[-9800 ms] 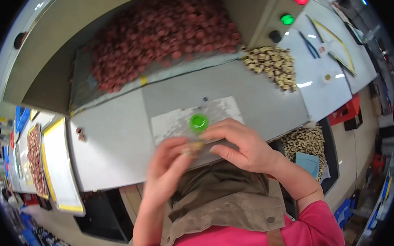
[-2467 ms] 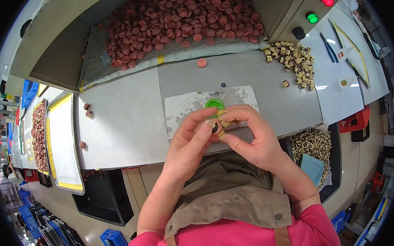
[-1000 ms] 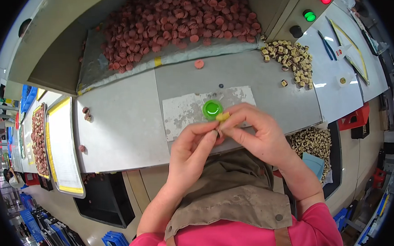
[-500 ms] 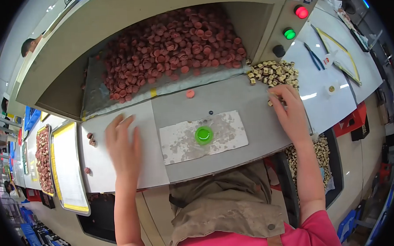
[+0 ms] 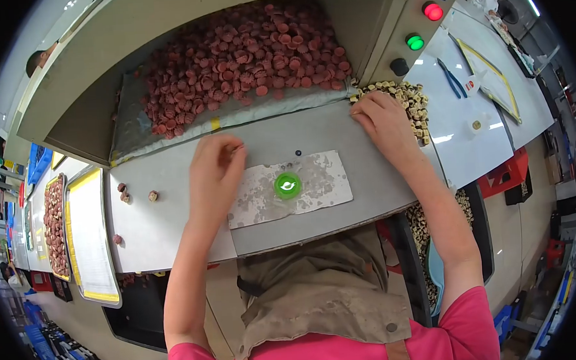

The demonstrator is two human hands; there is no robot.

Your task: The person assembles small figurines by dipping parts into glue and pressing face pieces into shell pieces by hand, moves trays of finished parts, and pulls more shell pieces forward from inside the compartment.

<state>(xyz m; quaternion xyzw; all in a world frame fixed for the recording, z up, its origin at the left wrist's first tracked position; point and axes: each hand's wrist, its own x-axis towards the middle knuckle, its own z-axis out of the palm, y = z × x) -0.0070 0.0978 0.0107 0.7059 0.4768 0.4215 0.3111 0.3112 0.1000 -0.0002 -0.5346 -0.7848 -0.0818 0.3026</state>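
My left hand [image 5: 217, 167] is over the bench left of the white card, fingertips pinched together; whatever they hold is hidden. My right hand [image 5: 384, 126] is by the pile of small cream-and-brown pieces [image 5: 414, 105], with thumb and fingers pinched; their contents are too small to make out. Between the hands, a round green dish [image 5: 287, 186] rests on the stained white card [image 5: 327, 178]. Behind that card lies a tiny dark ring-like bit [image 5: 298, 153]. A small brown-and-cream piece [image 5: 153, 195] sits to the left, near several similar ones.
Reddish ridged cups [image 5: 249, 58] are heaped inside the hooded machine. On its right post are red [image 5: 433, 11] and green lights. Blue-handled pliers [image 5: 452, 79] lie on the right table. A yellow-edged tray [image 5: 92, 236] stands at left. Black bins flank my lap below the bench.
My left hand has moved right and pinched, leaving a brown-and-cream piece on the left bench. The lone pink cup behind the card is gone from its spot. My right hand has shifted left.
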